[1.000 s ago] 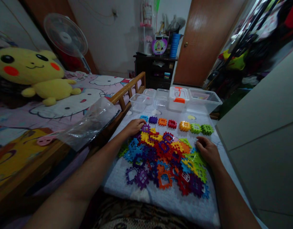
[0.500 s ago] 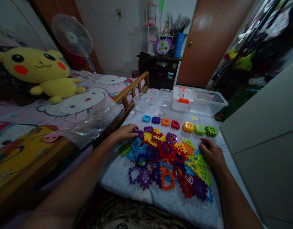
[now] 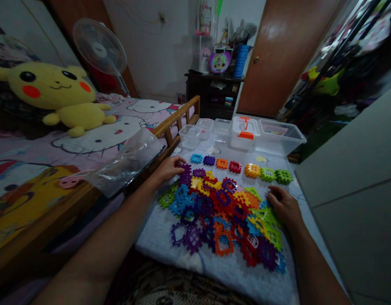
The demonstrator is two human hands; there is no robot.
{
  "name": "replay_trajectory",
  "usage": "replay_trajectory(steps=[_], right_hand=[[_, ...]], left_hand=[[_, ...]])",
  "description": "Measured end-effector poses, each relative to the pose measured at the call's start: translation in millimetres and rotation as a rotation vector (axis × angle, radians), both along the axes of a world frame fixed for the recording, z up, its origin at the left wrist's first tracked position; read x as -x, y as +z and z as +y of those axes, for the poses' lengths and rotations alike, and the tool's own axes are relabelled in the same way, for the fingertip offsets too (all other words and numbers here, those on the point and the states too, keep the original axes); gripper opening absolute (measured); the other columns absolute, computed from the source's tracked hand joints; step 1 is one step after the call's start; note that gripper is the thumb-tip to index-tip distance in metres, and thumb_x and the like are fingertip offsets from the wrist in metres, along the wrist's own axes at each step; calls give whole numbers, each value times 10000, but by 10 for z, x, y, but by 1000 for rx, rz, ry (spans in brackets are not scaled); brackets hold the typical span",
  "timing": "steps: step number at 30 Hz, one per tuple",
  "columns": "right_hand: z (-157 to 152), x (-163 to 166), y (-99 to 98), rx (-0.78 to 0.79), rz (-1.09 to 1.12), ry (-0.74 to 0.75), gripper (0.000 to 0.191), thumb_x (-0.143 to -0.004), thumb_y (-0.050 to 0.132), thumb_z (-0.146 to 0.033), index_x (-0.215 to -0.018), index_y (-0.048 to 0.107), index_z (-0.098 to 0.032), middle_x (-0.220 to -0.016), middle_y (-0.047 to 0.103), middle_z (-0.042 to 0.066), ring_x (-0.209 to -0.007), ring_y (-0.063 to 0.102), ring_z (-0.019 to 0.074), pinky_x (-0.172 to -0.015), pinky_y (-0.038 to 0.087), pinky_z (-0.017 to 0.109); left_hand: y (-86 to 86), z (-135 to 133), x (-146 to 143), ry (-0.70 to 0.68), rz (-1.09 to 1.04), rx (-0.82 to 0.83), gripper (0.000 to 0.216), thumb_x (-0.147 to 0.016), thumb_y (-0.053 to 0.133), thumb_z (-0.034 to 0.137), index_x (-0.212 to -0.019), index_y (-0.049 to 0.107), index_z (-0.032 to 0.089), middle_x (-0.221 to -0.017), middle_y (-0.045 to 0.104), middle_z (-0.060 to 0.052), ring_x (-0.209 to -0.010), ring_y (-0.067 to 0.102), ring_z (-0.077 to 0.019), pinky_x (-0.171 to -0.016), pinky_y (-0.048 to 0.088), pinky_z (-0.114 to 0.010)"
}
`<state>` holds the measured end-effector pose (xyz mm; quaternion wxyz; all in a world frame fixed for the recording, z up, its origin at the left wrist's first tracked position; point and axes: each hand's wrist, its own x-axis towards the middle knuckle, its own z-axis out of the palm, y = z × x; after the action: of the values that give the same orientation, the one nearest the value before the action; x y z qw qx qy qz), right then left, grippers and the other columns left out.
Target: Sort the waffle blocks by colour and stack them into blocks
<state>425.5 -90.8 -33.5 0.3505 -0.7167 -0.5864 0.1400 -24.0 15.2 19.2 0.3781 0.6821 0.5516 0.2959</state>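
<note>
A heap of flat, toothed plastic tiles (image 3: 221, 212) in many colours lies on a pale padded surface (image 3: 227, 267). Beyond it runs a row of sorted tiles: blue (image 3: 196, 158), purple (image 3: 209, 160), orange (image 3: 221, 163), red (image 3: 235, 167), yellow-orange (image 3: 252, 170), two green (image 3: 275, 175). My left hand (image 3: 168, 168) is at the heap's far left edge, fingers closed on a purple tile (image 3: 185, 171). My right hand (image 3: 283, 204) rests on the heap's right side, fingers curled over green tiles; what they hold is hidden.
Clear plastic boxes (image 3: 280, 136) and a white box with an orange latch (image 3: 244, 131) stand behind the row. A wooden bed rail (image 3: 174, 120), a plastic bag (image 3: 127, 163) and a yellow plush toy (image 3: 55, 93) are left. A grey cabinet (image 3: 354, 169) is right.
My left hand drew back along the heap's left edge and now grips a purple tile near the blue one. The right hand stayed put. The view shifted slightly.
</note>
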Motion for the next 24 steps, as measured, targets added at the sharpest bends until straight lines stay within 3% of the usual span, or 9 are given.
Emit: replay_trajectory(steps=[3,7,10,14,18,24], right_hand=[[-10,11,15,12,-5,-4,487,-757,541,-525,-1040,718,-170,-905,745,98,-747,664,235,-729,526,366],[-12,13,28,19,-18,-3,505,-759,534,-526,-1058,714,-161,-923,745,105,-771,671,242,-737,522,368],[-7,4,22,30,-24,0,503,-761,535,-527,-1059,714,-163,-903,743,99,-755,667,240,-729,520,367],[-9,-4,17,39,-22,2,506,-765,533,-526,-1065,712,-160,-882,737,93,-755,668,238,-736,519,364],[-14,5,29,35,-24,6,491,-768,540,-519,-1060,714,-166,-859,736,86,-743,666,235,-724,518,357],[-11,24,55,34,-30,0,518,-759,536,-537,-1059,719,-156,-885,742,102,-753,670,243,-730,524,364]], left_hand=[[19,-37,-69,141,94,-237,164,-722,620,289,-855,621,193,-857,662,-34,-819,619,-208,-786,486,-331],[-24,-108,-123,121,285,-365,40,-763,553,204,-784,587,208,-857,635,-46,-849,597,-219,-829,482,-345],[-82,-128,-95,-39,351,-323,116,-718,566,181,-826,601,202,-899,624,-57,-895,597,-234,-853,491,-361],[-79,-121,2,-258,355,-213,362,-663,615,218,-1023,624,179,-1053,630,-85,-1018,603,-261,-924,491,-370],[-24,-101,56,-299,365,-148,575,-684,675,342,-1220,579,157,-1241,595,-127,-1168,566,-293,-1021,447,-386],[12,-84,6,-341,416,-69,521,-694,677,381,-1157,646,145,-1124,648,-105,-1052,613,-271,-938,472,-345]])
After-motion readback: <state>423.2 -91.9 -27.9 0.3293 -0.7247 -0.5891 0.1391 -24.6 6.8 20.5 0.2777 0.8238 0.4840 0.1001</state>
